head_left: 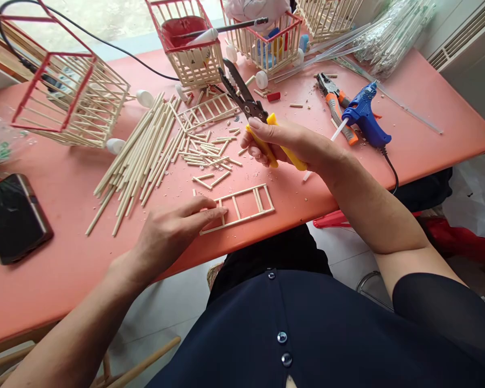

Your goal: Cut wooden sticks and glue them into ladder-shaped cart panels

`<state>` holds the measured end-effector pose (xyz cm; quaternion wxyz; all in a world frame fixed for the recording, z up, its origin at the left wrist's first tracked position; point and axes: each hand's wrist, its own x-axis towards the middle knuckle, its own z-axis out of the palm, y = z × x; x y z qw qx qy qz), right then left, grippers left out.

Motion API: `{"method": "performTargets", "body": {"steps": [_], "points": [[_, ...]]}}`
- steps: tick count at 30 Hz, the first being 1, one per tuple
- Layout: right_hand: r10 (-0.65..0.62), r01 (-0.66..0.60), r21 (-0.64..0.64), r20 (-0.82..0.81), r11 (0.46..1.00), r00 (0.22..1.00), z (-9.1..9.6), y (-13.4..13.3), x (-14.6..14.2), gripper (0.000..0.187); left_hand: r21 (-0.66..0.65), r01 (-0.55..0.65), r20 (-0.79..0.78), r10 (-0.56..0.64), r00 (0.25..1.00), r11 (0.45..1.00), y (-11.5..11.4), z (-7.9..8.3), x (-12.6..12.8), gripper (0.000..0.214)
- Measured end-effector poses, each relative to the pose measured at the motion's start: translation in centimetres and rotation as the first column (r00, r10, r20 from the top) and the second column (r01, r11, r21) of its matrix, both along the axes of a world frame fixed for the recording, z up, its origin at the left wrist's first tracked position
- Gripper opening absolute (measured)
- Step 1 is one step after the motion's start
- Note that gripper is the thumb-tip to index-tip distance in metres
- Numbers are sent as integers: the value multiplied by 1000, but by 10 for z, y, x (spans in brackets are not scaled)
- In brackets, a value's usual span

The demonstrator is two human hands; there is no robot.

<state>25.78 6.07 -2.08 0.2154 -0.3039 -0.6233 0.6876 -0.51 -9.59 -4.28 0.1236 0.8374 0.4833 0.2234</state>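
My right hand [281, 143] grips wire strippers [254, 108] by their yellow handles, above the table, with the dark jaws pointing up and away to the left. My left hand [180, 221] rests at the table's front edge, fingers closed on the left part of a small ladder-like stick frame [246, 220]. Several crossbars join its two long sides; its left end is partly hidden by my fingers. Just beyond the frame lies a loose pile of short cut sticks [210, 153]. Another ladder-like frame [208, 112] lies flat behind that pile.
Long sticks [145, 153] lie heaped left of the short ones. A blue glue gun [366, 116] and orange-handled pliers [335, 105] lie to the right. Small stick carts [75, 102] line the back, and a phone [16, 218] lies at far left on the pink table [76, 269].
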Motion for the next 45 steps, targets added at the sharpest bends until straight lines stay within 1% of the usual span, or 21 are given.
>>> {"method": "performTargets", "body": {"steps": [2, 4, 8, 10, 13, 16, 18, 20, 22, 24, 26, 28, 30, 34, 36, 38, 41, 42, 45], "points": [[-10, 10, 8, 7, 1000, 1000, 0, 0, -1, 60, 77, 75, -54, -71, 996, 994, 2, -4, -6, 32], [-12, 12, 7, 4, 1000, 1000, -1, 0, -1, 61, 144, 160, -143, -140, 980, 977, 3, -7, -11, 35], [2, -2, -4, -9, 1000, 1000, -2, 1, -2, 62, 205, 331, -343, -250, 906, 921, 7, -7, -18, 37], [12, -12, -4, -17, 1000, 1000, -1, 0, -2, 60, 246, 430, -423, -303, 854, 869, 12, -4, -20, 37], [6, -7, -30, -15, 1000, 1000, 1, -1, -2, 53, 285, 573, -532, -370, 761, 768, 22, 0, -20, 34], [-6, 6, -67, -2, 998, 1000, 3, -2, -2, 46, 315, 669, -596, -408, 692, 673, 32, 3, -20, 26], [-6, 6, -71, 3, 997, 1000, 2, -2, -3, 46, 311, 709, -622, -429, 655, 633, 37, 5, -19, 25], [-7, 7, -63, 5, 998, 1000, 0, 0, -4, 50, 279, 736, -658, -436, 614, 617, 40, 9, -17, 27], [-1, 1, -53, 8, 999, 1000, -3, 1, -4, 54, 250, 750, -690, -430, 582, 613, 40, 12, -14, 29], [3, -3, -45, 8, 999, 1000, -5, 1, -4, 56, 247, 743, -690, -425, 586, 622, 39, 13, -14, 29], [8, -8, -39, 0, 999, 1000, -5, 0, -4, 58, 245, 725, -667, -430, 608, 643, 38, 11, -15, 31], [8, -9, -33, -8, 999, 1000, -5, -1, -3, 59, 227, 703, -642, -439, 629, 674, 36, 7, -19, 31], [6, -6, -32, -4, 999, 1000, -4, -2, -3, 60, 211, 690, -606, -462, 648, 692, 36, 1, -23, 31], [0, 0, -31, -4, 1000, 1000, -2, -3, -3, 61, 206, 676, -513, -510, 690, 707, 39, -7, -30, 39], [-2, 2, -33, -5, 999, 1000, -2, -3, -3, 60, 206, 660, -489, -509, 709, 722, 40, -9, -31, 42], [-14, 14, -37, -3, 999, 1000, -1, -3, -4, 59, 250, 641, -460, -494, 738, 726, 41, -10, -32, 46], [-63, 62, -52, -21, 997, 998, 0, -4, -5, 58, 364, 582, -372, -460, 807, 727, 43, -7, -30, 50], [-87, 85, -61, -32, 994, 996, 1, -4, -4, 57, 380, 555, -338, -447, 828, 740, 44, -5, -28, 49], [-166, 163, -85, -40, 983, 985, 5, -5, -3, 55, 364, 431, -230, -369, 901, 825, 46, -2, -16, 40]]}}
